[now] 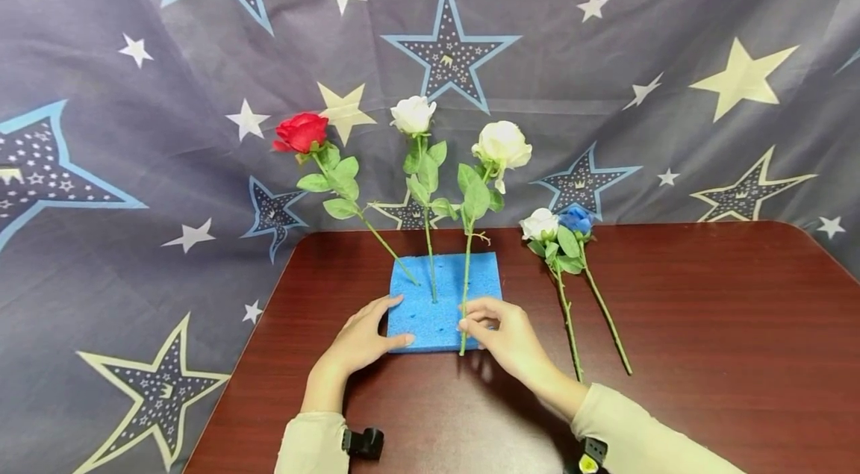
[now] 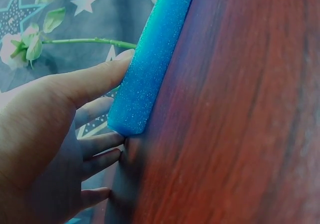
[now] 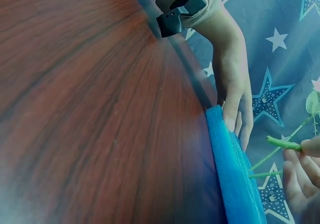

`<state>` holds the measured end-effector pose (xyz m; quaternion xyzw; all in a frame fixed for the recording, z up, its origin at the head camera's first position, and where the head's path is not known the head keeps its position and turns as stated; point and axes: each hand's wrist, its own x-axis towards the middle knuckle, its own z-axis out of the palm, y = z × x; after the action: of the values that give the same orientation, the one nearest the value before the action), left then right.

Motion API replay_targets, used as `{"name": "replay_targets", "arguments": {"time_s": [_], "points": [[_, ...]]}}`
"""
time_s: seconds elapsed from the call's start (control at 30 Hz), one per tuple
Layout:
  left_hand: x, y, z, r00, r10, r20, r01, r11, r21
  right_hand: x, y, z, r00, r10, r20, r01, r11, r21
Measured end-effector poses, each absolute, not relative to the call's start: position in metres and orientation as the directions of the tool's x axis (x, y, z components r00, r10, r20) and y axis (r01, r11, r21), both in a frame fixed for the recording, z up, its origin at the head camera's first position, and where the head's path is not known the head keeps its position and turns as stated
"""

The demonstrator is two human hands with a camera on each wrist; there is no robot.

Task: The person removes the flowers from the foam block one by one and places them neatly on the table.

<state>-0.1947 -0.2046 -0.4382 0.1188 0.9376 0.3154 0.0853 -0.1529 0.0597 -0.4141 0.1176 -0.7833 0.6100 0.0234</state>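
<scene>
"Cream rose [image 1: 476, 199]: where is it?"

"On my head feed, right hand [image 1: 504, 332] pinching its stem between fingers at the blue foam block [image 1: 423, 328]'s near edge; left hand [image 1: 359, 340] touching the block, fingers apart."

"Wrist views?"

"Left: thumb against the foam. Right: stem's end seems clear of it, though I see that hand cropped."

No text, label, brand, number or sign can be read in the three views.
</scene>
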Motion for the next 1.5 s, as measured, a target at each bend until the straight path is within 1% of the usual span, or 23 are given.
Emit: {"name": "replay_targets", "arguments": {"time_s": [0.23, 0.5, 0.73, 1.03, 1.27, 1.5], "points": [[-0.193, -0.203, -0.435, -0.955, 0.281, -0.096, 0.164, 0.770, 0.617, -0.146, 0.077, -0.413, -0.973, -0.175, 0.154, -0.193, 0.238, -0.952], [-0.195, -0.202, -0.433, -0.955, 0.279, -0.099, 0.163, 0.774, 0.612, -0.139, 0.098, -0.415, -0.983, -0.145, 0.115, -0.149, 0.249, -0.957], [-0.195, -0.202, -0.432, -0.955, 0.276, -0.108, 0.153, 0.770, 0.620, -0.132, 0.116, -0.419, -0.983, -0.145, 0.113, -0.145, 0.239, -0.960], [-0.192, -0.204, -0.436, -0.957, 0.268, -0.114, 0.144, 0.774, 0.617, -0.123, 0.140, -0.424, -0.992, -0.100, 0.077, -0.102, 0.283, -0.954], [-0.194, -0.204, -0.437, -0.956, 0.273, -0.110, 0.147, 0.768, 0.623, -0.119, 0.159, -0.425, -0.995, -0.059, 0.086, -0.100, 0.311, -0.945], [-0.193, -0.203, -0.436, -0.958, 0.263, -0.110, 0.140, 0.770, 0.623, -0.112, 0.177, -0.427, -0.995, -0.060, 0.084, -0.099, 0.346, -0.933]]}}
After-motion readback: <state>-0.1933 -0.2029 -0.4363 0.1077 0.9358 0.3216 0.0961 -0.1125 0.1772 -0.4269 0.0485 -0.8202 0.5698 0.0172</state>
